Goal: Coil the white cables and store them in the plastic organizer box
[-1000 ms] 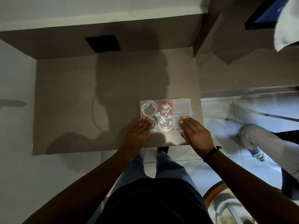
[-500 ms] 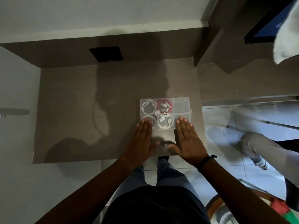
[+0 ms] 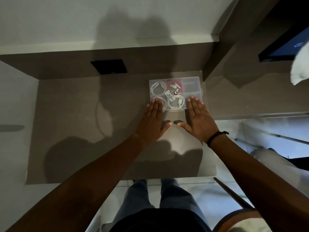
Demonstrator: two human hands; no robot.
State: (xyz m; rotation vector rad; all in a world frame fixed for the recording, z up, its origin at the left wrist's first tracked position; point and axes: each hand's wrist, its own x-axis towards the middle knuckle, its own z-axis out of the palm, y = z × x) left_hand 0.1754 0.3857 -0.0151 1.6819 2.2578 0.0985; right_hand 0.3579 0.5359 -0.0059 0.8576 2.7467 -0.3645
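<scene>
A clear plastic organizer box lies shut on the brown desk, toward its right side. Through the lid I see coiled white cables in three compartments and a red coil in the top middle one. A barcode sticker is on the lid. My left hand lies flat, fingertips over the box's near left corner. My right hand lies flat, fingertips on the near right compartment. Both hands hold nothing.
A black square panel sits in the back wall of the desk. A dark screen and a white cloth are at the upper right. Another person's leg is on the tiled floor to the right.
Both hands flattened and slid back toward me, from curled over the box's near edge to resting mostly on the desk. The box sits farther from the desk's front edge.
</scene>
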